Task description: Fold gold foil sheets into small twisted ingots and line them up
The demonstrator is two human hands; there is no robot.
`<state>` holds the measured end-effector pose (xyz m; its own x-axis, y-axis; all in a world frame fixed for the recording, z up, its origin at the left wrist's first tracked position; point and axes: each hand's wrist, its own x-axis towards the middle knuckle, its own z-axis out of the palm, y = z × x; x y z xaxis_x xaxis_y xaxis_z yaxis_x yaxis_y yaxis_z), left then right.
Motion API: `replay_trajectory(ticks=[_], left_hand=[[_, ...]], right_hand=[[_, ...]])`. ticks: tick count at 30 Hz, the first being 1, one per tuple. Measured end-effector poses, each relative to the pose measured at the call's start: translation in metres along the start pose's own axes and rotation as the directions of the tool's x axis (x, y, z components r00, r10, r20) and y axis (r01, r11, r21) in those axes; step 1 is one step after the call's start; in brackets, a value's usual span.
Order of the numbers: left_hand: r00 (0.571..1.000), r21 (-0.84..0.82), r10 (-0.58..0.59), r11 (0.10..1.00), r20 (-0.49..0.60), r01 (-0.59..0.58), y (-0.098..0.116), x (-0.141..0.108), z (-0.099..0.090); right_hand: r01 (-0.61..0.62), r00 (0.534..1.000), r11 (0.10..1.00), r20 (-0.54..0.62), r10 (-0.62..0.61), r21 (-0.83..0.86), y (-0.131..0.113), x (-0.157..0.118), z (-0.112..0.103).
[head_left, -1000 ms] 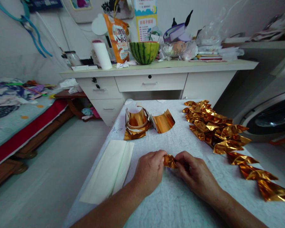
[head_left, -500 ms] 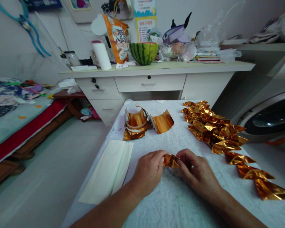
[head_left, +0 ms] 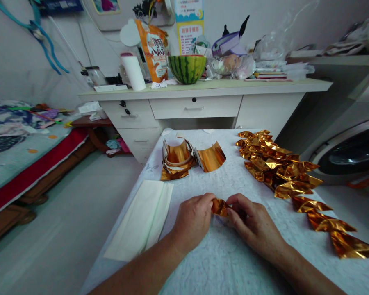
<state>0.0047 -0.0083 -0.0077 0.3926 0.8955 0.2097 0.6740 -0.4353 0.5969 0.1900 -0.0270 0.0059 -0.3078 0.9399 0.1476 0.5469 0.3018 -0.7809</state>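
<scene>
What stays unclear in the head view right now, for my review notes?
All in the head view:
- Small foil piece: ends hidden by fingers of the left hand and right hand; any contents hidden by foil.
- Foil pile: exact count, pieces overlap.
- Washing machine: cut off by right edge.
- Poster: smallest print too small.

Before you, the foil piece (head_left: 220,207) and the foil pile (head_left: 273,159) read metallic gold-orange with brown shading, the curled sheets (head_left: 212,157) a smoother copper-gold, the flat paper (head_left: 140,221) cream-white and your table cover (head_left: 209,180) pale blue-grey, mottled. The watermelon (head_left: 187,69) shows green with dark green stripes; the pouch (head_left: 153,51), orange with white lettering; the desk (head_left: 197,107), white with a pale green top. To your left, the mattress (head_left: 27,157) is light blue-green with orange spots, its lower band bright red.
</scene>
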Motion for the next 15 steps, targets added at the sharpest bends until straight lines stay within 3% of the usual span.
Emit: replay_trajectory(ticks=[6, 15], left_hand=[[0.999, -0.013, -0.042, 0.999, -0.027, 0.041, 0.001, 0.002, -0.003], [0.999, -0.199, -0.025, 0.98, 0.019, 0.029, 0.001, 0.001, -0.007]], right_hand=[[-0.01, 0.992, 1.0, -0.129, 0.007, -0.02, 0.006, -0.002, -0.01], [-0.049, 0.992, 0.99, -0.121, 0.033, -0.13, 0.011, 0.005, -0.015]])
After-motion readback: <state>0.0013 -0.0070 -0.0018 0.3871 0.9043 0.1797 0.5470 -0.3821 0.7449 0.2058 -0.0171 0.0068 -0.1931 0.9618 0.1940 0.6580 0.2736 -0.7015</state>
